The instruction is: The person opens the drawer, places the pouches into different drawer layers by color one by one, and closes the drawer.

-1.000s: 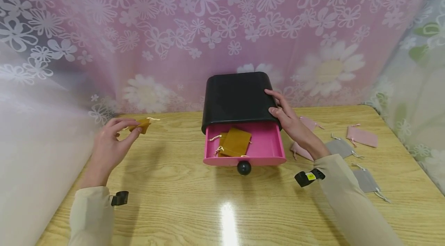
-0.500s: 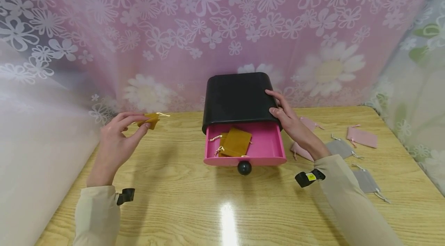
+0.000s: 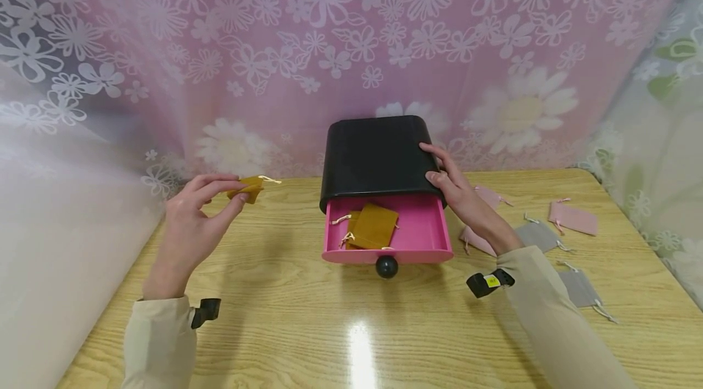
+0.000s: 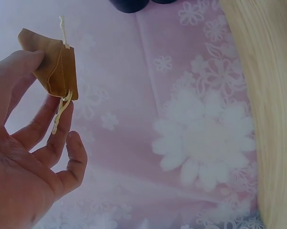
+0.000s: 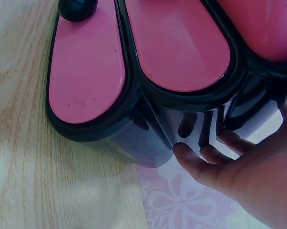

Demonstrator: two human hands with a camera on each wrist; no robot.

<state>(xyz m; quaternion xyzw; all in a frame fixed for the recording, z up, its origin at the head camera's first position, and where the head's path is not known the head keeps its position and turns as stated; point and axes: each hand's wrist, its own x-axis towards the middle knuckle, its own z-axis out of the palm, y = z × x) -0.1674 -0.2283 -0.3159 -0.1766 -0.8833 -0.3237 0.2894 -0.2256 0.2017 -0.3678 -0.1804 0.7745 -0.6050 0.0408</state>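
Observation:
On the left, my left hand [image 3: 194, 227] pinches a mustard-yellow drawstring pouch [image 3: 248, 188] above the table. The left wrist view shows the pouch [image 4: 55, 64] folded between thumb and fingers, its cream cords hanging out. A black drawer cabinet [image 3: 379, 154] stands near the back of the table with its pink top drawer [image 3: 420, 224] pulled out. Inside that drawer lie mustard-yellow pouches [image 3: 374, 225], overlapping at its left side. My right hand [image 3: 461, 193] rests on the cabinet's right side, thumb and forefinger at the top edge. Its other fingers [image 5: 193, 160] touch the side wall.
Right of the cabinet, pink pouches [image 3: 573, 218] and grey pouches [image 3: 581, 288] lie spread on the wooden table [image 3: 291, 316], some partly behind the right arm. Lower pink drawers [image 5: 88, 71] are closed. A flowered curtain [image 3: 285, 59] hangs behind the table.
My left hand has moved to the right with the mustard-yellow pouch, closer to the cabinet. The right hand, the cabinet and the drawer stay in place.

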